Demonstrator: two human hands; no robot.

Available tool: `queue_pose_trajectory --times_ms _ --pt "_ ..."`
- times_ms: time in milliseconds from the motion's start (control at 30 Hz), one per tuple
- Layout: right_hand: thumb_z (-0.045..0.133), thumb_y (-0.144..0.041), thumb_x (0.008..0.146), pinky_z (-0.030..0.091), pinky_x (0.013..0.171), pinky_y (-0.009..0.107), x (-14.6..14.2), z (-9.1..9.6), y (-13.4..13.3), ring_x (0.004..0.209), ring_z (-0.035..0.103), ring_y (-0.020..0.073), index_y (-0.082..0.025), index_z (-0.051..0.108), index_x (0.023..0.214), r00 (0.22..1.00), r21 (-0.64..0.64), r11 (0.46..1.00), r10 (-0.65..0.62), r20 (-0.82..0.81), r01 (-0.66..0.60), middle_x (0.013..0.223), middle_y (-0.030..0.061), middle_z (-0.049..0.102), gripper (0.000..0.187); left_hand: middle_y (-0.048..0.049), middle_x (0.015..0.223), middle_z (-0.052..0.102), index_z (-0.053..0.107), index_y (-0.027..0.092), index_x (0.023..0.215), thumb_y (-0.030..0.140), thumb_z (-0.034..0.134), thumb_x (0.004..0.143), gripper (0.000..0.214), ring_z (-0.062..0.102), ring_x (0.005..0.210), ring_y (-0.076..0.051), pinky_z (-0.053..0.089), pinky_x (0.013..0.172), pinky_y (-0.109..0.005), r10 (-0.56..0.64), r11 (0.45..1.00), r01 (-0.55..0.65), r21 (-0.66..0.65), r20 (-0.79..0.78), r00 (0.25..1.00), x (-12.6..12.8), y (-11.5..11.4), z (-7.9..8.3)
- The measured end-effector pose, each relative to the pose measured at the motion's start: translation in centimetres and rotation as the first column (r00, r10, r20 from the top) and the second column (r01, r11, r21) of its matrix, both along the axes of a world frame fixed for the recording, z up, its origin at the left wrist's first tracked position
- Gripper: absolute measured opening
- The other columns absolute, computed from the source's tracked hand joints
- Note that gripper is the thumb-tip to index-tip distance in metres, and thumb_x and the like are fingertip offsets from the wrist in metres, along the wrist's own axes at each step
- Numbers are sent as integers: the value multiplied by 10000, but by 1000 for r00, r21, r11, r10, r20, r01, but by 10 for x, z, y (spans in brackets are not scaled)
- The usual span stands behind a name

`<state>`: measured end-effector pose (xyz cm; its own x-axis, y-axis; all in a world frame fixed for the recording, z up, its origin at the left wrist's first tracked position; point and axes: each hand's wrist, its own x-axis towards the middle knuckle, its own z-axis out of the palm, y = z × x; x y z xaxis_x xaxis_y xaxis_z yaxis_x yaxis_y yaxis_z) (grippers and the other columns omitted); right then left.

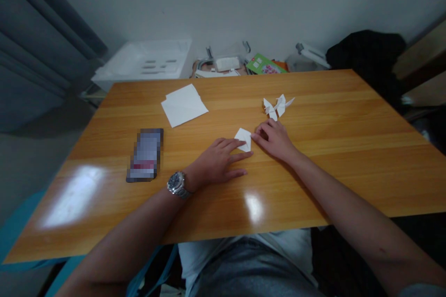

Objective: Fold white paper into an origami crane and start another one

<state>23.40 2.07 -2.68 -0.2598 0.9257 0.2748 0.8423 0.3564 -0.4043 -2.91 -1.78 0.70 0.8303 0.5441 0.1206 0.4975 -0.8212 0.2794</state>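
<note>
A small piece of white folded paper (243,135) lies on the wooden table. My left hand (218,161), a watch on its wrist, rests flat with fingers stretched out, and its fingertips press on the paper's lower part. At the paper's right corner, the thumb and index finger of my right hand (273,140) are pinched together on the edge. Just beyond that hand stand folded white paper cranes (280,106), close together. The paper under my left fingers is partly hidden.
White paper sheets (184,106) lie stacked at the back left of the table (331,134). A phone (145,155), its screen blurred, is left of my left hand. Past the far edge are a white plastic bin (146,62) and a green book (265,64).
</note>
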Motion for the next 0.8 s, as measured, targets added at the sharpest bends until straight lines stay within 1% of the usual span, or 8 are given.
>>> queue_pose_trajectory --times_ms 133,233,333,433,500,667,800 --pt "591 -422 977 459 917 417 1 3 0 1003 615 272 -222 697 964 995 9 999 51 -85 -50 1020 88 668 227 -109 1612 437 447 305 1560 580 443 1037 591 463 1414 -315 356 1169 -502 37 999 -36 12 -22 999 0 0 -3" --pt "587 -412 983 452 978 444 2 7 -1 1084 607 281 -233 715 1068 985 26 992 128 -116 -126 1109 97 677 236 -104 1613 440 440 293 1563 579 437 1039 597 474 1399 -317 366 1164 -499 50 998 -49 25 -32 998 1 1 -6" --pt "576 -381 994 434 1031 469 3 9 0 1166 585 283 -256 720 1181 963 25 969 249 -101 -247 1209 103 664 267 -122 1605 451 471 233 1541 538 440 1049 580 492 1382 -317 382 1161 -491 72 997 -70 42 -29 997 1 2 -8" --pt "552 -331 1010 430 1049 472 4 7 0 1188 575 270 -266 740 1195 940 29 944 331 -78 -330 1250 101 663 272 -147 1586 471 508 163 1506 489 446 1057 559 512 1366 -321 406 1153 -483 83 995 -82 51 -28 996 2 2 -7" --pt "541 -309 1018 435 1051 465 3 5 0 1187 575 260 -260 753 1186 934 48 937 350 -77 -347 1251 103 668 275 -153 1569 491 513 142 1497 464 451 1060 546 519 1364 -316 416 1149 -478 85 995 -84 57 -10 996 2 2 -7" --pt "543 -303 1023 435 1061 477 2 5 -3 1200 571 258 -277 771 1167 937 39 937 348 -32 -347 1252 108 672 271 -138 1547 514 537 166 1471 380 509 1046 476 513 1384 -287 406 1167 -466 140 986 -146 82 67 988 0 4 -6" --pt "530 -288 1029 448 1052 454 2 7 -5 1189 566 259 -230 770 1191 930 67 928 368 1 -367 1242 135 670 296 -148 1544 517 541 135 1463 424 551 1023 526 519 1377 -306 399 1177 -480 161 984 -164 75 41 986 -2 8 -8"
